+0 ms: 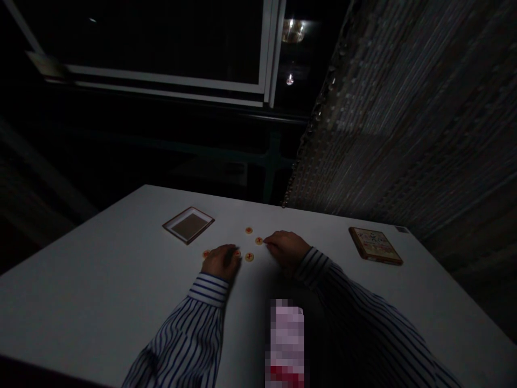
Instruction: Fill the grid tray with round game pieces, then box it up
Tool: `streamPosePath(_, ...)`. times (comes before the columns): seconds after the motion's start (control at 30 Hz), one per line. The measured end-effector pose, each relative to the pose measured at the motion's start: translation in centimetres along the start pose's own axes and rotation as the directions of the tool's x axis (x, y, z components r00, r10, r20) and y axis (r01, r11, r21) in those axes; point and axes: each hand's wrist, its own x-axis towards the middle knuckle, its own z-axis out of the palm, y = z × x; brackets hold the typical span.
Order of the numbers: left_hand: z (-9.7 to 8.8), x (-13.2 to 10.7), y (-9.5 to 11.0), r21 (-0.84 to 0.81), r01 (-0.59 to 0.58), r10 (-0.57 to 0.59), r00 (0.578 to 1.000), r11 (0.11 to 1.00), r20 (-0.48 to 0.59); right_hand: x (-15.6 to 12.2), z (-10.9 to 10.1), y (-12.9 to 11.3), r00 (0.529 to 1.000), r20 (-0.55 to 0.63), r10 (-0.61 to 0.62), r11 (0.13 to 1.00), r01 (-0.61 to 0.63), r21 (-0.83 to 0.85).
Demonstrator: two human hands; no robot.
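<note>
White tabletop [100, 285] is supporting round pieces [249, 257]. Right hand [287, 250] is bunching its fingers, tips just beside one piece [259, 241]; left hand [219, 262] is curling over others, grip unclear. Shallow tray [190, 226] is lying farther left, patterned box [375, 246] farther right.

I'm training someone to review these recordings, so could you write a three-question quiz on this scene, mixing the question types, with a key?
1. Fill in the blank: The discs bear marks coloured ____.
2. Multiple choice: Which of the person's hands is nearer the box?
A) Left
B) Right
C) Both equally
3. True or false: All the visible discs lie inside the tray.

Key:
1. Red.
2. B, the right hand.
3. False: they lie on the table, outside the tray.
</note>
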Motion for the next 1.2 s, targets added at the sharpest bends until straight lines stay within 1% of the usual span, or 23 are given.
streamPosePath(0.13,0.3,-0.4,-0.6,0.004,-0.017,0.017,0.999,1.0,0.042,1.5,0.9,-0.3,1.0,-0.01,-0.011,1.0,0.011,0.019)
streamPosePath(0.3,0.0,-0.5,-0.2,0.104,-0.024,0.015,0.996,0.994,0.091,3.2,2.1,-1.1,0.999,0.032,-0.024,1.0,0.024,-0.015)
streamPosePath(0.43,-0.1,-0.3,0.2,0.203,0.005,-0.039,0.985,0.979,0.165,4.2,2.9,-1.8,0.995,0.094,-0.038,0.998,0.042,-0.038)
streamPosePath(0.53,-0.1,0.0,0.3,0.259,0.024,-0.089,0.966,0.966,0.242,4.9,3.4,-2.2,0.988,0.145,-0.052,0.996,0.061,-0.061)
streamPosePath(0.6,0.0,0.1,0.3,0.287,0.033,-0.114,0.956,0.957,0.27,5.2,3.8,-2.4,0.984,0.171,-0.053,0.995,0.067,-0.077)
streamPosePath(0.73,0.1,0.3,0.3,0.325,0.048,-0.142,0.952,0.945,0.271,5.5,4.3,-2.7,0.98,0.195,-0.041,0.994,0.059,-0.089)
streamPosePath(0.87,0.2,0.3,0.4,0.335,0.037,-0.132,0.956,0.941,0.264,5.6,4.6,-3.0,0.981,0.192,-0.033,0.994,0.051,-0.093)
streamPosePath(1.03,0.2,0.4,0.4,0.347,0.054,-0.147,0.958,0.936,0.247,5.8,5.1,-3.3,0.982,0.189,-0.024,0.995,0.042,-0.094)
streamPosePath(1.2,0.3,0.4,0.3,0.347,0.046,-0.14,0.957,0.937,0.253,5.8,5.1,-3.5,0.983,0.183,-0.023,0.995,0.041,-0.094)
